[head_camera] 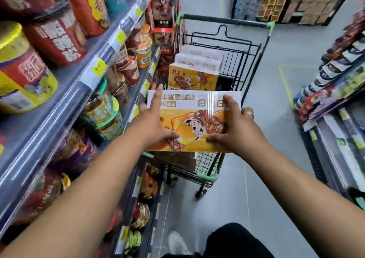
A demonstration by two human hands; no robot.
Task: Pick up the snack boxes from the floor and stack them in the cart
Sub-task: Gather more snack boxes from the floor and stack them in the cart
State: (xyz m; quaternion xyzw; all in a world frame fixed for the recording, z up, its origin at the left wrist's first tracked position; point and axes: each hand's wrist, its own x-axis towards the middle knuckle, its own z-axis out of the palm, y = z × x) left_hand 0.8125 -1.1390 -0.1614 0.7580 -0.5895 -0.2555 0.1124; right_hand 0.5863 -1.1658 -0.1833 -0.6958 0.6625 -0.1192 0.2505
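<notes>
Standing just short of a black wire cart (233,60), a person looks down at one pale shoe (175,242) on the grey floor (256,198) and at two bare arms stretched forward. The left hand (156,123) grips the left side of a snack box (187,103), forefinger laid along its face and thumb pressed near the close edge. The right hand (235,127), with a ring on one finger, clasps the right side, fingers curled over the edge. The box hangs level in the air over the near end of the cart, not yet set down. Deeper inside the cart, more boxes (193,78) of the same kind are ranked one behind another. A crowded shelf (94,64) runs close along the cart's left side.

The carton is broad and held only at its sides, so it may tip or slip once a hand lets go. Lowered carelessly, it could catch the cart's rim or topple the row.

The box is a wide, flat carton, white with printed characters along its far band and orange below, picturing a speckled egg and brown meat pieces.
</notes>
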